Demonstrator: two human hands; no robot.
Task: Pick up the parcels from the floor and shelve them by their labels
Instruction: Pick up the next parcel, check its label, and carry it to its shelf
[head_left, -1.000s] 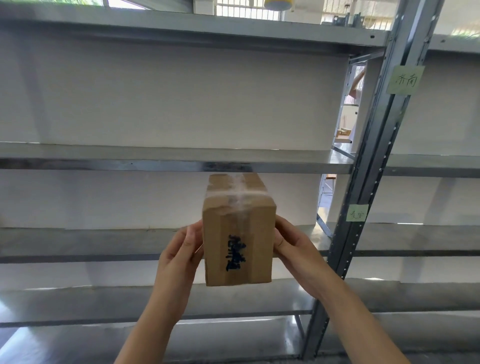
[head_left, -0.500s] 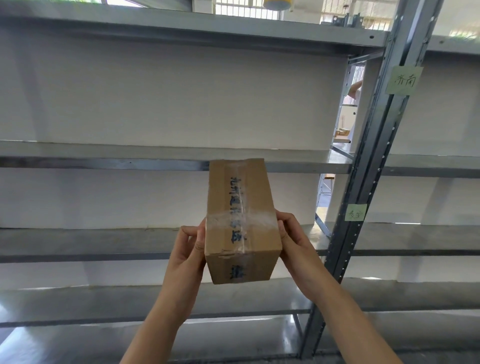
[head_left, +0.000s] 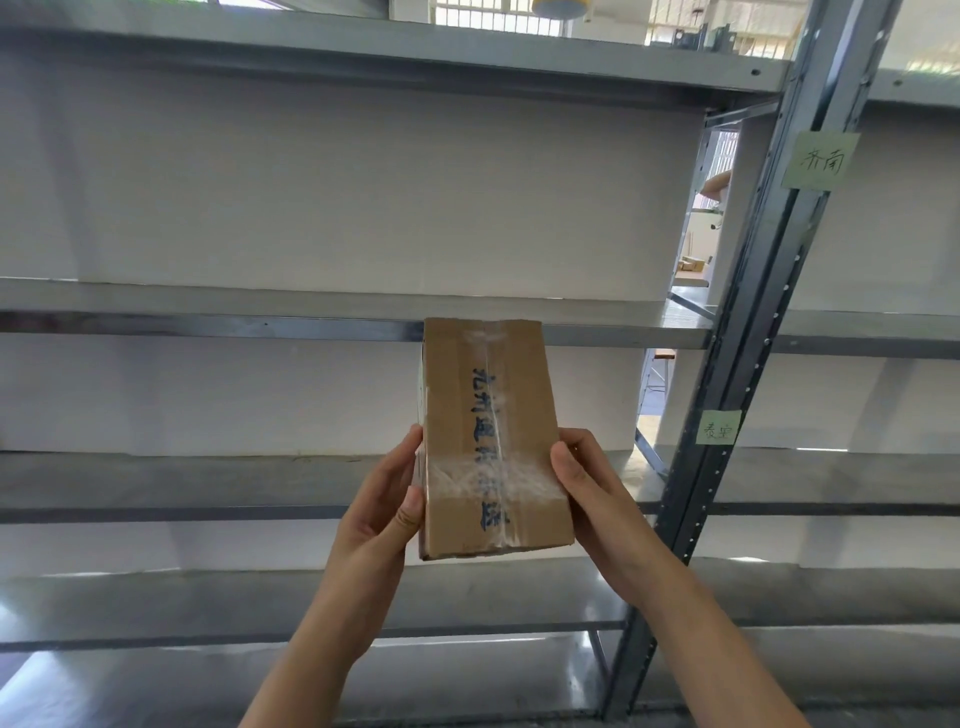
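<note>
A small brown cardboard parcel (head_left: 488, 441), sealed with clear tape and marked with a line of blue handwriting down its upturned face, is held up in front of the metal shelving. My left hand (head_left: 387, 506) grips its lower left side with the thumb on the front edge. My right hand (head_left: 589, 486) grips its lower right side, with the fingers behind the box. The parcel's top end overlaps the edge of the middle shelf (head_left: 208, 327).
Grey metal shelves run across the view at several heights. An upright post (head_left: 748, 322) on the right carries two green paper labels, an upper one (head_left: 821, 160) and a lower one (head_left: 718, 427). A gap behind the post shows another room.
The parcel has been tipped in my hands, so its long taped face with the handwriting now faces me instead of the end face. Both hands kept their hold.
</note>
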